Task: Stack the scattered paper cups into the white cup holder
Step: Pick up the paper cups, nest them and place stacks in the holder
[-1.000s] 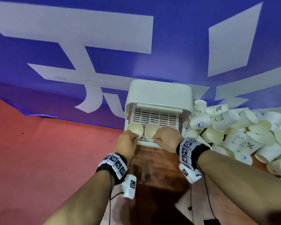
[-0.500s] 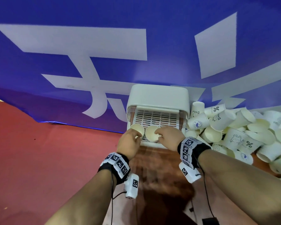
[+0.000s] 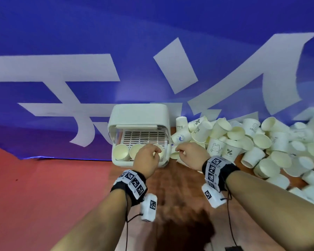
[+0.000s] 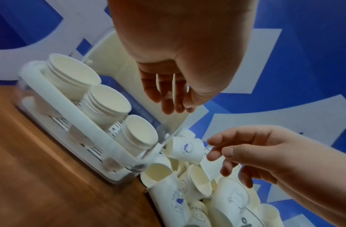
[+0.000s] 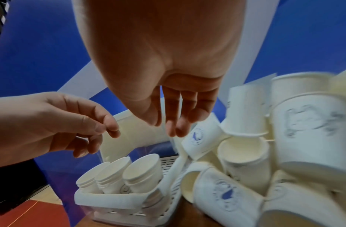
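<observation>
The white cup holder (image 3: 138, 115) stands against the blue banner. Its front row holds three stacks of paper cups: left (image 3: 121, 153), middle (image 3: 135, 152), and right (image 4: 137, 130). My left hand (image 3: 147, 156) hovers over the right stack, fingers hanging loosely and holding nothing, as the left wrist view shows (image 4: 174, 98). My right hand (image 3: 188, 153) is just right of the holder, above the edge of the loose cup pile (image 3: 243, 142). Its fingers (image 5: 174, 122) hang relaxed and empty over a cup with a blue logo (image 5: 199, 135).
The scattered cups spread from the holder's right side to the right edge, some upright, most lying on their sides. The brown wooden tabletop (image 3: 179, 196) lies under my forearms. A red surface (image 3: 43, 196) lies to the left. The blue banner (image 3: 152, 33) closes off the back.
Both hands were at the cups in the holder's front. My left hand has moved right over the right stack. My right hand has left the holder for the pile.
</observation>
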The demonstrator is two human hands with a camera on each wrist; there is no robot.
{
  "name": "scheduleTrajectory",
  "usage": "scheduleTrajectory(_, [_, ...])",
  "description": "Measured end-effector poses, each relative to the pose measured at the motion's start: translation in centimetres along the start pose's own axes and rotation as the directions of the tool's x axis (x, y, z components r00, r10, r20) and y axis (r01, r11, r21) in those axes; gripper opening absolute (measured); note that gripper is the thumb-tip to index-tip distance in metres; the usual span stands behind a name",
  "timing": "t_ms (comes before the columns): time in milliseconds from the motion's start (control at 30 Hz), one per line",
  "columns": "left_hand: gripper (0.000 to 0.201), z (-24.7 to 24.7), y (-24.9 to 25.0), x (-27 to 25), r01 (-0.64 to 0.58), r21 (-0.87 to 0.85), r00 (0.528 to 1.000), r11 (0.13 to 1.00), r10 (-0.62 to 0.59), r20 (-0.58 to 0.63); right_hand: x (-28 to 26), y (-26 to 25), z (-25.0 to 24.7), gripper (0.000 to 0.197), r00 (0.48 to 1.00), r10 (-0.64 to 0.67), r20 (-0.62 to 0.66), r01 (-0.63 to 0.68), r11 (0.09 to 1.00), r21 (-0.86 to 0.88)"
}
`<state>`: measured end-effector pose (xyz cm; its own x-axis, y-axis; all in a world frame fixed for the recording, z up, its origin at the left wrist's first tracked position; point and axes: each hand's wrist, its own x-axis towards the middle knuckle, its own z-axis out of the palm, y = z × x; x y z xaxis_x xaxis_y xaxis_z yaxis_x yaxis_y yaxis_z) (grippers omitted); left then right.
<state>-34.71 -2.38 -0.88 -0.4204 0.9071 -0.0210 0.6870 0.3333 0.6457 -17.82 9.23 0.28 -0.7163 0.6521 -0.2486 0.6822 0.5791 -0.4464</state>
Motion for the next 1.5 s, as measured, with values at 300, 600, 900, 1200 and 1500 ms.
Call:
scheduleTrajectory(300, [0.02,5.9,7.8,1.1,-0.036,-0.035,0.996,0.999,0.038,0.076,-5.5,10.0,-4.8,0.031,0.983,0.149,-0.105,-0.145,0.988,0.048])
scheduleTrajectory(600, [0.016,11.8,13.1,2.7,-0.038,-0.067,0.991,0.997,0.046,0.129,-7.3,18.5,-7.2,0.03,0.941,0.292,-0.17,-0.285,0.956,0.065])
scheduleTrajectory(900, [0.01,14.2,13.6,3.9,0.042,0.0,0.99,0.999,-0.042,0.136,-6.0,23.3,-5.5,0.041,0.976,0.204,-0.07,-0.196,0.974,0.116])
scheduleTrajectory(1200, [0.03,15.3,14.0,4.6,-0.08,0.043,0.985,0.996,0.072,0.158,-4.8,24.2,-3.6,0.025,0.973,0.185,-0.138,-0.164,0.975,0.151])
scheduleTrajectory(1500, [0.059,18.2,15.5,6.8,-0.144,0.123,0.952,0.982,0.104,0.287,-6.4,26.0,-5.5,0.014,0.915,0.26,-0.308,-0.143,0.924,0.355])
